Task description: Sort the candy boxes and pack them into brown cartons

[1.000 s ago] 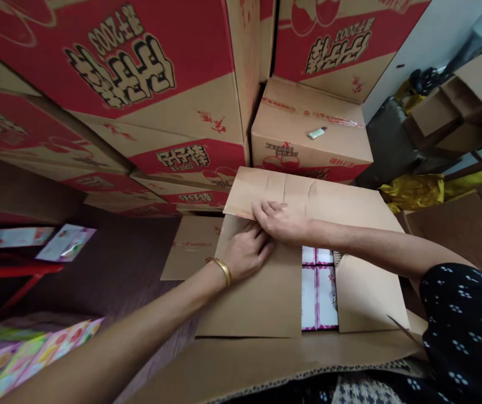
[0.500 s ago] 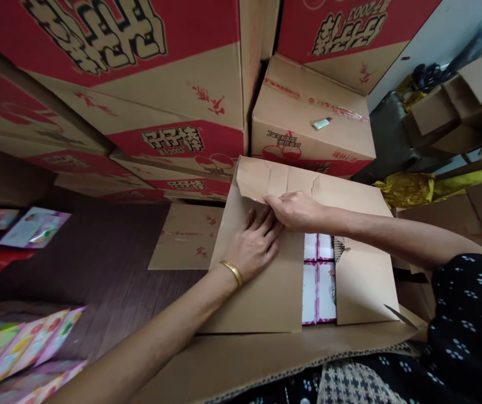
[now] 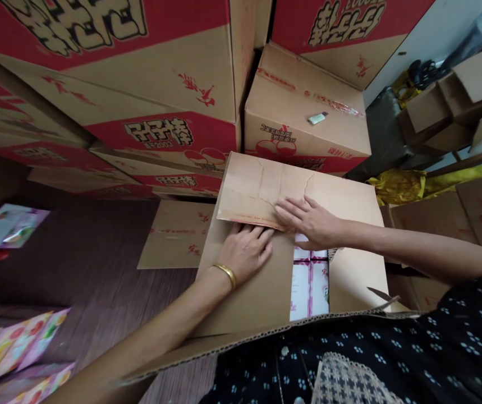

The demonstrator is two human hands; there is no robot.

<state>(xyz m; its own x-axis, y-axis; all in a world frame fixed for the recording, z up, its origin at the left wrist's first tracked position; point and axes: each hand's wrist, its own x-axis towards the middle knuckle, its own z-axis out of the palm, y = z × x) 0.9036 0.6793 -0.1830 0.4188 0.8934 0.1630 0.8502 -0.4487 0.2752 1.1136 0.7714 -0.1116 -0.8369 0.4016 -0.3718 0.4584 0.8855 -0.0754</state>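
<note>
An opened cardboard box (image 3: 354,280) stands before me, its flaps partly folded in. Between the flaps show white and purple small boxes (image 3: 301,286). My left hand (image 3: 247,247) lies flat on the left flap (image 3: 257,292), fingers spread, with the fingertips partly under the edge of the far flap (image 3: 261,185). On that far flap rests my right hand (image 3: 310,221), fingers outstretched, pressing near its creased edge. The near flap (image 3: 266,331) stands up against my body. Neither hand grips anything.
Red and tan printed cartons (image 3: 160,132) are stacked behind and to the left. A small pale object (image 3: 317,118) lies on a taped carton (image 3: 303,101). Colourful packets (image 3: 17,348) lie at the lower left. An opened box (image 3: 443,112) and yellow plastic (image 3: 398,186) are at the right.
The far flap has come down over my left fingertips. My right hand has let go of its edge and flattened on top. The near flap has tilted up toward my body.
</note>
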